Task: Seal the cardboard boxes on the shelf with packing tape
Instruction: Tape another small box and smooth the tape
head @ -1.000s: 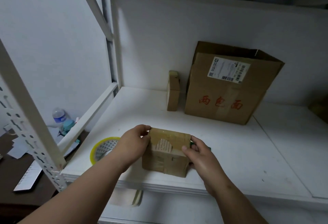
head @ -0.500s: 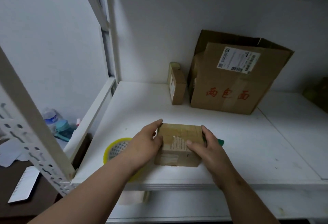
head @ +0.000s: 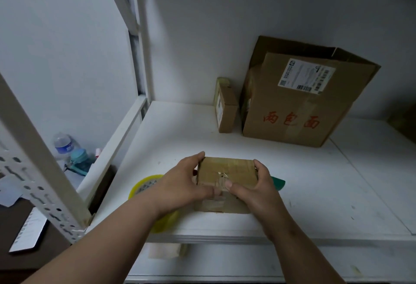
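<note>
A small cardboard box [head: 227,171] with old tape on it sits near the front edge of the white shelf [head: 315,182]. My left hand [head: 182,184] grips its left side, thumb on the top. My right hand [head: 254,189] grips its right side, thumb meeting the left one on the box's top. A yellow roll of packing tape [head: 144,188] lies just left of the box, partly hidden under my left forearm. A green object [head: 278,183] pokes out from behind my right hand.
A large open brown box [head: 299,108] with red writing and a label stands at the back. A small flat box [head: 226,105] stands on edge beside it. The shelf's perforated post [head: 38,171] is at left. Bottles [head: 67,146] sit on a lower desk.
The view tilted down and moved closer. Both hands shifted along the small box, and the thumbs came together on its top.
</note>
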The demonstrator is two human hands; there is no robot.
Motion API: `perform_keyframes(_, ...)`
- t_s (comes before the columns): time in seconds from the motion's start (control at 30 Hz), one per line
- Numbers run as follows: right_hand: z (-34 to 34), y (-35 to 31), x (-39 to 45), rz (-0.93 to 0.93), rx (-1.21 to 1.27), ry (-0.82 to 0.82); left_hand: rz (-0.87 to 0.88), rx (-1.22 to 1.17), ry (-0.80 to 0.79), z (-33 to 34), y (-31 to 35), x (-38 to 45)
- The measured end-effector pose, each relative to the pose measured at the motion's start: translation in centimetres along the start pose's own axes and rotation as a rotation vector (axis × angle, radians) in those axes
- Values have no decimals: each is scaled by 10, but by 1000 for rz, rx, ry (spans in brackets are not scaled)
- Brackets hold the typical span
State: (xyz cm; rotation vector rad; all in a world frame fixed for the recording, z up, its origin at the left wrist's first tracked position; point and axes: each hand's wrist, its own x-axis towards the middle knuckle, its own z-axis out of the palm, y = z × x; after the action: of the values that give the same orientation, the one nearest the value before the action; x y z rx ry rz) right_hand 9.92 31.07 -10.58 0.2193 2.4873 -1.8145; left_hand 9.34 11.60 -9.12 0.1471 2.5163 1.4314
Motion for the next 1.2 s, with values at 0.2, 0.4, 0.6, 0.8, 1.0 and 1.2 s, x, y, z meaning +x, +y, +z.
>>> perform_keyframes(0.2, -32, -4, 9, 6, 5, -276, -36, 22, -31, -7, -8, 5)
perform_keyframes(0.4, -41, -18, 11, -93, -201, -151, -59, -41, 129, -29, -7, -4)
perform_keyframes(0.6, -8, -42, -11, -605, -309, 136, -252, 152, 352, -52, -46, -15)
perform_keyframes(0.8, 49, -37, -36, -917, -288, -87, -327, 376, 308, -50, -66, -26)
perform_keyframes(1.0, 67, -34, -40, -869, -250, -191, -227, 356, 535, -55, -59, -44)
perform_keyframes(1.2, 69, -49, -46, -975, -644, -354, -121, 310, 640, -69, -21, -61)
